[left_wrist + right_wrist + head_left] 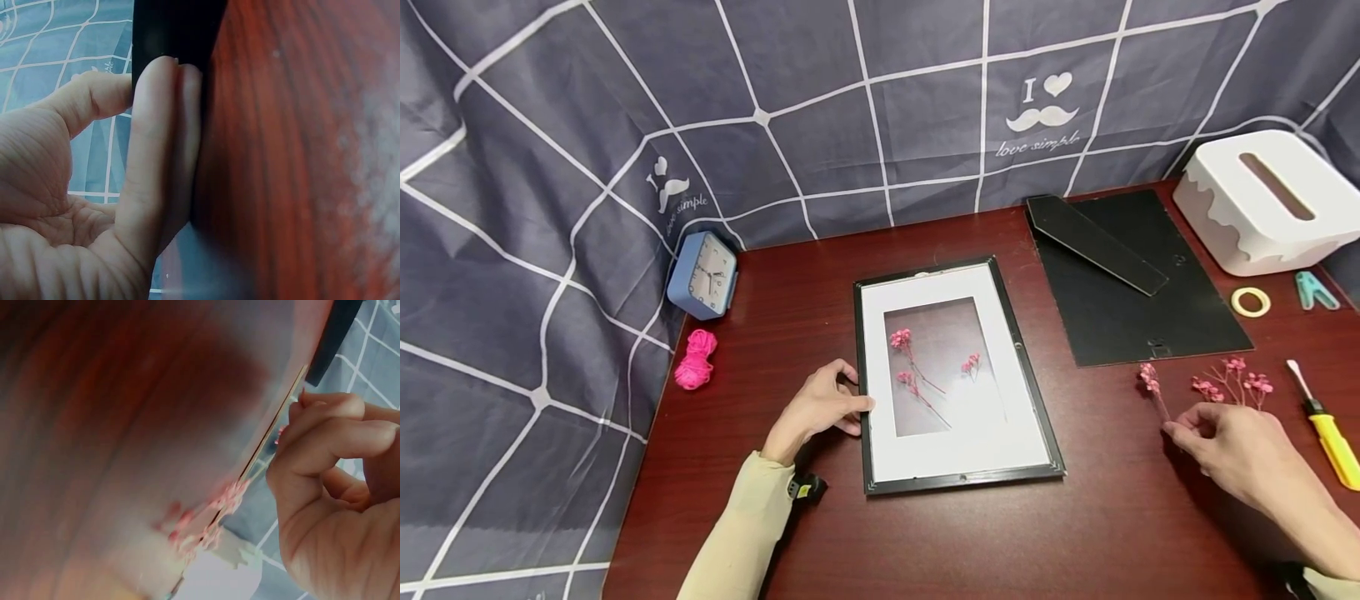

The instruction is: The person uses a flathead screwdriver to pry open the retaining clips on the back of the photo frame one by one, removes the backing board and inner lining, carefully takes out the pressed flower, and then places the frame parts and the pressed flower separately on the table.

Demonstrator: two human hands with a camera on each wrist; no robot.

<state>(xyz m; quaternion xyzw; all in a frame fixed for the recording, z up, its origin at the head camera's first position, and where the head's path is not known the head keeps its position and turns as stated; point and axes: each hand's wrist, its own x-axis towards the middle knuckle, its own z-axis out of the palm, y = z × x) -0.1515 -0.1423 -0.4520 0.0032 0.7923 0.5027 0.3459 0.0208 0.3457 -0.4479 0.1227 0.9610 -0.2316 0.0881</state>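
A black-edged picture frame (875, 467) with a white mat (940, 458) lies in the middle of the table. Pink dried flower sprigs (901, 338) rest inside the mat's opening. My left hand (820, 404) grips the frame's left edge, thumb on top; the left wrist view shows the fingers (150, 137) against the black edge. Right of the frame, my right hand (1243, 446) pinches the stem of a pink flower sprig (1149, 377) between thumb and forefinger. More pink sprigs (1234, 367) lie just beyond that hand, their lower stems hidden by it.
A black backing board (1120, 308) with its stand leg lies at the back right. Beside it are a white tissue box (1240, 217), a tape roll (1251, 302), a teal clip (1315, 292) and a yellow screwdriver (1333, 446). Left are a blue clock (703, 275) and pink yarn (696, 360).
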